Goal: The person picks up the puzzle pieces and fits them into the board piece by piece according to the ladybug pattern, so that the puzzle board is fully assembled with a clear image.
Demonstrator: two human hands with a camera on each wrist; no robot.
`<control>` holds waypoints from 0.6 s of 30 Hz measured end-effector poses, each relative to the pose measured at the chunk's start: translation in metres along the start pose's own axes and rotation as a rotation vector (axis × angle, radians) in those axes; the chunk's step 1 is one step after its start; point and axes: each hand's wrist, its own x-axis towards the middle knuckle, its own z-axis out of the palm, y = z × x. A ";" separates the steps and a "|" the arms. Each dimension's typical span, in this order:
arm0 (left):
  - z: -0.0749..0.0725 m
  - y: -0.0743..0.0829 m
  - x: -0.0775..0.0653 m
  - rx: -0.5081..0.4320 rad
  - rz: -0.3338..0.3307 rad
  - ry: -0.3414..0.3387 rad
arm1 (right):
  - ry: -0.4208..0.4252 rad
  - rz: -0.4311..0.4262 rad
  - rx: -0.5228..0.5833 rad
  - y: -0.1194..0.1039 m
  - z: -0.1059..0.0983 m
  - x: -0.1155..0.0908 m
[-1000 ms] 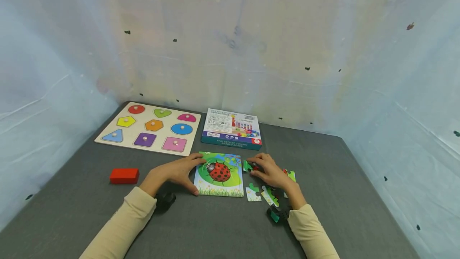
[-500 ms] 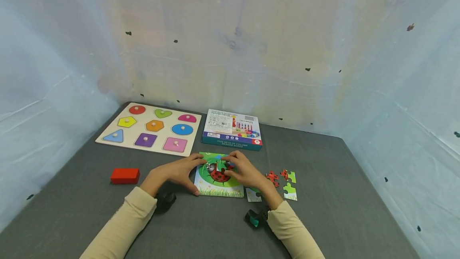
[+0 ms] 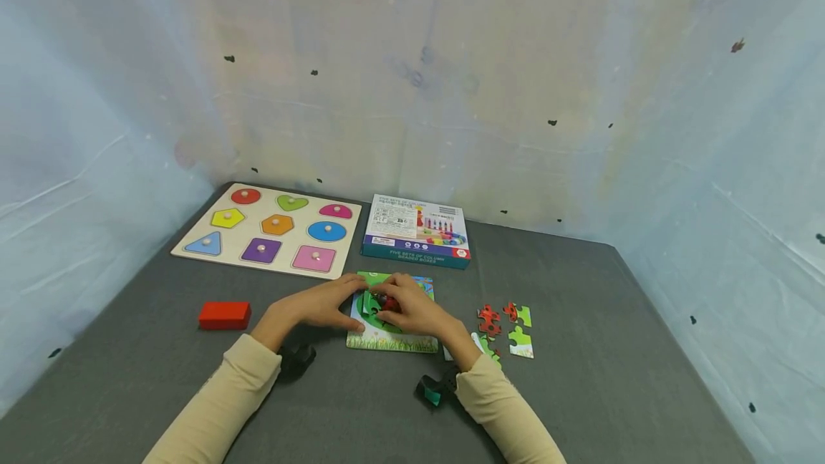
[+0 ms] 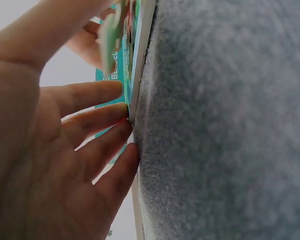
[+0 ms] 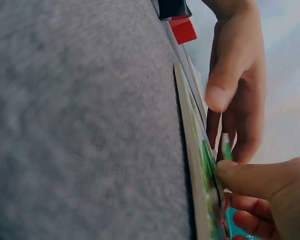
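On the grey tabletop lies a square ladybug puzzle board (image 3: 393, 343) with a grassy lower edge. My left hand (image 3: 316, 305) rests at its left side, fingers straight and spread; in the left wrist view the fingertips touch the board's edge (image 4: 135, 95). Over the board, my right hand (image 3: 415, 306) pinches a green puzzle piece (image 3: 369, 304) between thumb and fingers. That piece (image 5: 226, 146) stands tilted on edge in the right wrist view, close over the board's surface. The right hand hides much of the ladybug picture.
Several loose puzzle pieces (image 3: 489, 321) lie right of the board. A knobbed shape board (image 3: 296, 228) and a bead-set box (image 3: 412, 231) stand behind. A red block (image 3: 224, 315) lies at left. Patterned sheeting (image 3: 412, 92) surrounds the table.
My right hand has moved left from the loose pieces onto the board, carrying a puzzle piece, and has come close to the left hand. The left hand has stayed at the board's edge.
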 end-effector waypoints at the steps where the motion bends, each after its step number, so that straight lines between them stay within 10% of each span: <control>1: 0.000 0.000 0.000 -0.004 0.006 0.008 | -0.001 -0.003 -0.001 0.000 0.000 0.000; 18: 0.002 -0.001 0.006 0.092 0.061 0.099 | 0.002 0.006 0.022 0.000 0.007 0.004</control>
